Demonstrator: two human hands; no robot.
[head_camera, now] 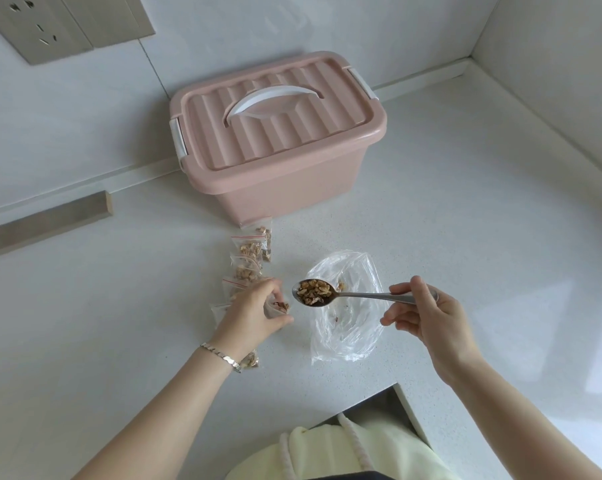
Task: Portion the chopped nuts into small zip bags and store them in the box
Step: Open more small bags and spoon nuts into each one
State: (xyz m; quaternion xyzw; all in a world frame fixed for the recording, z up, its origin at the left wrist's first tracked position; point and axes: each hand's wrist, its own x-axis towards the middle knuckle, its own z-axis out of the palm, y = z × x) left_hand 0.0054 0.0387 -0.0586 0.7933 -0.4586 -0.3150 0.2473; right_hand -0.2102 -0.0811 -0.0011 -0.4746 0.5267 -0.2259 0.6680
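Just left of the frame's centre, the left hand (254, 315) curls its fingers round a small zip bag (278, 306), pinching it upright with its mouth facing the spoon. A few brown pieces already show inside. To the right, the right hand (431, 320) holds the spoon (365, 296) by the end of its handle, thumb on top and fingers curled beneath. The bowl is level and heaped with chopped nuts (313, 292), and it hangs just beside the bag's mouth.

The step in hand is tipping this spoonful in. It would go best with the bag's mouth spread wide and the spoon's tip brought right over the opening. A slow tilt would let the crumbly pieces slide off rather than tumble, and strays are likely because the heap looks full.

The spoon is polished metal, with a slim handle and an oval bowl. Under it lies a crinkled clear bag (348, 327), thin and glossy and nearly emptied. Filled bags (252, 252), flat and clear with red zip strips, lie in a row running up toward the box (285, 188). One more lies under the left wrist.

The box sits in the upper middle of the frame. It is smooth pink plastic with rounded corners, and its ribbed lid (258, 133) is closed, with a white arched handle (275, 97) on top. The counter (465, 202) is pale, speckled and faintly shiny.
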